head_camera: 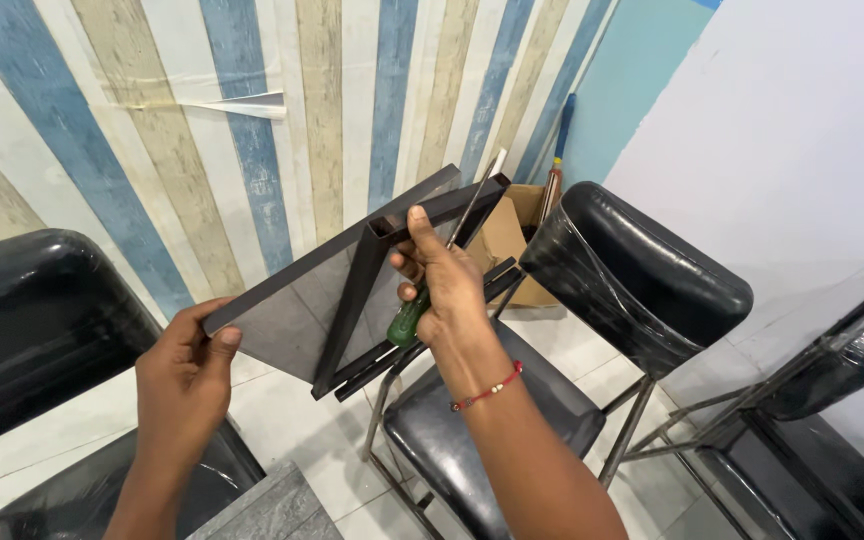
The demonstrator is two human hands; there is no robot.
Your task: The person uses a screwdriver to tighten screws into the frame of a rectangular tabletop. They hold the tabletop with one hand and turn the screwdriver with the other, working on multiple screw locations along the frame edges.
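Centre of the frame, and the grey panel (297, 300) is up in the air, tilted, its dark metal frame (352, 300) turned toward us with a bar running diagonally across its back. The left hand (184, 380) comes in from the lower left and clamps the panel's lower left corner, thumb on top of the edge, fingers tucked underneath. The right hand (447, 290) sits just right of centre, thumb pressed up against the top of that diagonal bar, the rest of the fingers curled tight around a green-handled screwdriver (432, 275); the handle pokes out below the fist and the thin shaft angles up toward the panel's upper right corner. A red thread bracelet (487, 387) rings that wrist. Right behind the panel, an open cardboard box (507, 235) rests on the seat of a black padded chair (642, 270), whose backrest gleams at centre right. Another black chair (32, 330) fills the left edge, a third (832, 370) sits at the far right. Striped blue, beige and white wall (252, 120) across the top, white tiles (322, 440) below, and a grey slab (267, 510) peeks in at the bottom edge.
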